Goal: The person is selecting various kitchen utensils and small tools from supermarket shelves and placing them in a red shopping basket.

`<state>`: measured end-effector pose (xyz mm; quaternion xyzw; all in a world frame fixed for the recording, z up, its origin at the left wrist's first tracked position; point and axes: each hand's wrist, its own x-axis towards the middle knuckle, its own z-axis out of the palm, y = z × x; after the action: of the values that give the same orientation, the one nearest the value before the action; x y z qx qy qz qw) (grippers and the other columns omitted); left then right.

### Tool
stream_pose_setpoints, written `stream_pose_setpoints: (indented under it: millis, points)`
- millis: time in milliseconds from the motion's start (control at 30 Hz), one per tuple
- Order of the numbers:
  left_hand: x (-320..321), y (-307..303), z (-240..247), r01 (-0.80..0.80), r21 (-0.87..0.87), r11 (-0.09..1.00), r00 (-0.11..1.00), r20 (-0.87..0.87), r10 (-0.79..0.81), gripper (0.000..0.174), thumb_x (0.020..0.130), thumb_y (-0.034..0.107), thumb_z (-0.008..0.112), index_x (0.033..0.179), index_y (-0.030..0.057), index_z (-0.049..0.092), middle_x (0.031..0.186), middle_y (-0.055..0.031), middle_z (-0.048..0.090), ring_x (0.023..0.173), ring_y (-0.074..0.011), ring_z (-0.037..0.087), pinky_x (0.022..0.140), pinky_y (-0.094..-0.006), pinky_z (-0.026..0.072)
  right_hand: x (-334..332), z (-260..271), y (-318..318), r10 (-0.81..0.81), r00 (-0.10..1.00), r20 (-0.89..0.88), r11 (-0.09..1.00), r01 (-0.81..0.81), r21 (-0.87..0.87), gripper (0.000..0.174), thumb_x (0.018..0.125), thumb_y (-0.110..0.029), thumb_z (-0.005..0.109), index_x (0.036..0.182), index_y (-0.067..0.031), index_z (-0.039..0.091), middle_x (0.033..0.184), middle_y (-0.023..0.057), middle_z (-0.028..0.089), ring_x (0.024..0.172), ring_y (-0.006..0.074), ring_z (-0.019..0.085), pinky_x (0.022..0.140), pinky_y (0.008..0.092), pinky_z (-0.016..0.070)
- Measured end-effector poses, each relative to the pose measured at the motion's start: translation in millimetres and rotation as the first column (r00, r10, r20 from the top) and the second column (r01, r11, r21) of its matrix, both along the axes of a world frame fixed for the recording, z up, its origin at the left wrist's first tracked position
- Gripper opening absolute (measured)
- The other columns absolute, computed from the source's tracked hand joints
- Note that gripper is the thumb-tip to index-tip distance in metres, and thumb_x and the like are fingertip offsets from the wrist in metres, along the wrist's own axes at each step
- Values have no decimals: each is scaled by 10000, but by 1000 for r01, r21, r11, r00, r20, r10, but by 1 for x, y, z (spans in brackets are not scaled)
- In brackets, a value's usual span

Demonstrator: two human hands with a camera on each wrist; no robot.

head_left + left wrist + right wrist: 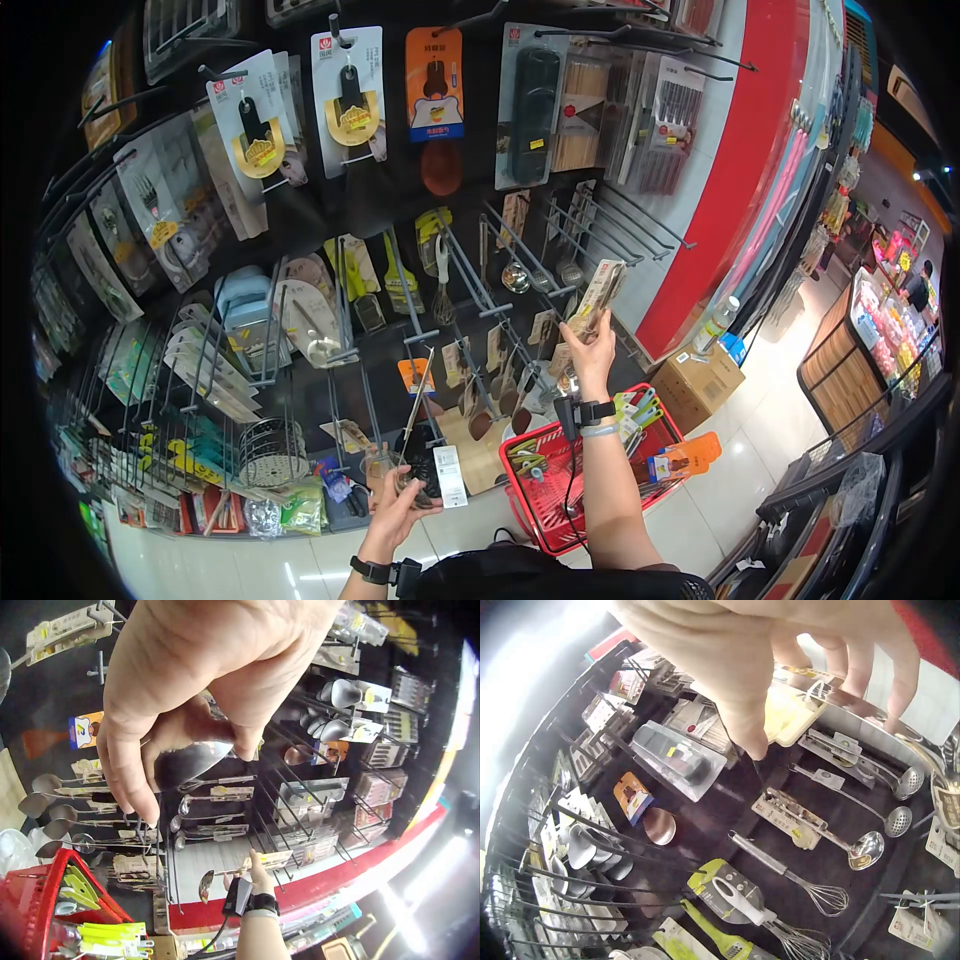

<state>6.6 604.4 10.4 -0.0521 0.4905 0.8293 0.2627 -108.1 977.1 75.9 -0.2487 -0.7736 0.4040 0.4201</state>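
My left hand [393, 508] is low in front of the rack, its thumb and fingers curled around the shiny metal bowl of a ladle [196, 759]. In the head view that ladle's long thin handle points upward. Farther right and higher, my right hand [592, 352] grips another metal ladle [205, 887] by its handle, where a printed card [601, 287] is attached. The bowl of this second ladle hangs below the hand. In the right wrist view, the thumb and fingers close over the pale card [791, 714].
A red shopping basket [548, 508] with green-handled utensils stands below my right arm. Long metal pegs project from the black rack, holding whisks [784, 874], skimmers [897, 822] and carded spatulas [352, 115]. A cardboard box [697, 382] sits on the floor at right.
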Motion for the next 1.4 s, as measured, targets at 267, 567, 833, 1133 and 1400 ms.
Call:
stream_pose_setpoints:
  millis: [267,567,833,1133,1400]
  points:
    - [1,-3,-8,-19,-3,1000,1000,13,19,442,944,124,484,1304,104,229,1122,-186,402,864,-380,617,769,-531,541,-10,-9,-2,40,998,-56,997,-37,67,897,637,-232,825,1370,1,362,918,100,490,736,192,462,676,309,432]
    - [6,-8,-4,-28,-44,999,1000,-3,28,452,933,90,498,1297,77,231,1062,-165,444,861,-344,631,751,-495,560,-78,-15,-2,153,985,-85,987,-149,55,828,615,-192,833,1307,-10,415,968,154,541,876,263,560,760,347,464]
    - [22,-20,17,-12,-87,996,1000,7,13,533,915,39,510,1352,39,205,1127,-152,452,911,-352,626,769,-453,556,-185,-27,8,221,974,-45,974,-218,58,902,607,-325,824,1338,-18,392,1034,221,538,977,369,536,829,430,445]
    - [32,-23,26,66,-31,997,998,6,-66,567,933,51,470,1400,65,150,1247,-241,432,990,-382,595,852,-498,506,-232,-21,14,342,940,-23,940,-341,11,902,630,-312,804,1365,-29,365,1016,269,534,957,414,544,816,448,441]
    - [11,-13,8,194,-31,981,981,-1,-194,569,914,49,525,1379,52,197,1240,-221,406,990,-333,598,837,-433,529,-142,-60,-1,530,847,44,843,-521,-130,410,799,-186,661,1153,-5,558,1022,173,618,969,209,596,809,326,476]
